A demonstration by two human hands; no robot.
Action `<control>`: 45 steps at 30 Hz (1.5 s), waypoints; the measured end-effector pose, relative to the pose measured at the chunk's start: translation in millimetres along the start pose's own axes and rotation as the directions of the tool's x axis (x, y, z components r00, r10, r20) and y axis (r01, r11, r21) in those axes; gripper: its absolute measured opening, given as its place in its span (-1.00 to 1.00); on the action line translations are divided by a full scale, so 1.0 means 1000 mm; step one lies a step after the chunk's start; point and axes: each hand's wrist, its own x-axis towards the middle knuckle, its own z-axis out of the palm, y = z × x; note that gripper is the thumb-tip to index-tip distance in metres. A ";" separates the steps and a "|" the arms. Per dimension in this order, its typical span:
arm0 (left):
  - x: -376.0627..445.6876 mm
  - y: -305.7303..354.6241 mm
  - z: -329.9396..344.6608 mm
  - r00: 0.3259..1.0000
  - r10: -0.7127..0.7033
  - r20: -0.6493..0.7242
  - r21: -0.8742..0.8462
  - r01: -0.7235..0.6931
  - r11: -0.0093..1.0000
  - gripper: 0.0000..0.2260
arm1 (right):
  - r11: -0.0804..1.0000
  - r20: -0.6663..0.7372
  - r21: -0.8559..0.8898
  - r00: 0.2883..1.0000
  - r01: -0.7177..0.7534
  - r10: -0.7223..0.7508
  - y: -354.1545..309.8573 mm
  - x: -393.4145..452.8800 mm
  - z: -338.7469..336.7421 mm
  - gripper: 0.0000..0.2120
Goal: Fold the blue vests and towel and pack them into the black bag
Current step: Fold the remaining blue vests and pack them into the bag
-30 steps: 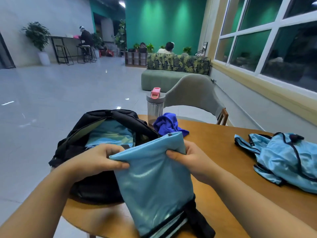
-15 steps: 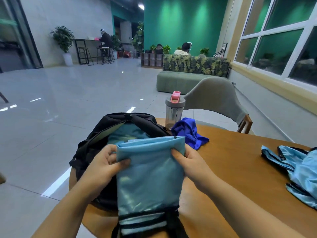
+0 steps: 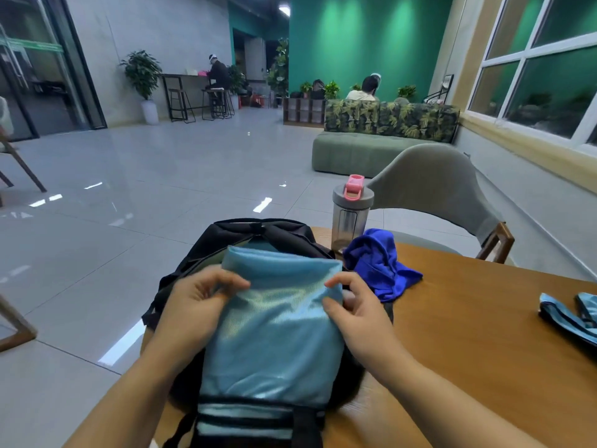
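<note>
Head view: two bare hands hold a folded light blue vest over the open black bag. The left hand pinches the vest's left edge near the top, with its fingers curled onto the cloth. The right hand pinches the right edge the same way. The top fold of the vest sits at the mouth of the bag, and more light blue cloth shows inside the bag behind it. The vest's bottom end has black and pale stripes and hangs toward the person. The bag stands on a round wooden table. A dark blue towel lies bunched up just beside the bag on the right. A clear bottle with a pink lid stands behind the towel. Another light blue vest lies at the far right edge of the table. A grey chair stands behind the table.
</note>
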 end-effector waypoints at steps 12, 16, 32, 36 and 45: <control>0.093 -0.029 -0.023 0.934 0.003 0.357 0.639 -0.247 0.729 -0.37 | 0.711 0.166 -0.678 0.981 0.188 -0.101 -0.013 0.090 0.018 -0.65; 0.099 -0.050 -0.017 0.903 0.005 0.429 0.723 -0.347 0.598 -0.61 | 0.613 0.223 -0.767 0.974 0.189 -0.021 0.006 0.099 0.023 -0.57; 0.124 -0.055 0.010 0.882 -0.163 0.442 0.897 -0.437 0.067 -0.70 | 0.512 0.242 -0.833 0.970 0.207 0.000 0.017 0.139 0.046 -0.69; 0.128 -0.056 0.009 0.898 -0.078 0.434 0.900 -0.429 0.071 -0.69 | 0.489 0.241 -0.847 0.971 0.210 0.000 0.018 0.148 0.048 -0.64; 0.136 -0.073 0.012 0.939 -0.195 0.282 0.952 -0.299 -0.065 -0.65 | 0.300 0.177 -0.950 0.935 0.082 0.306 0.026 0.161 0.055 -0.20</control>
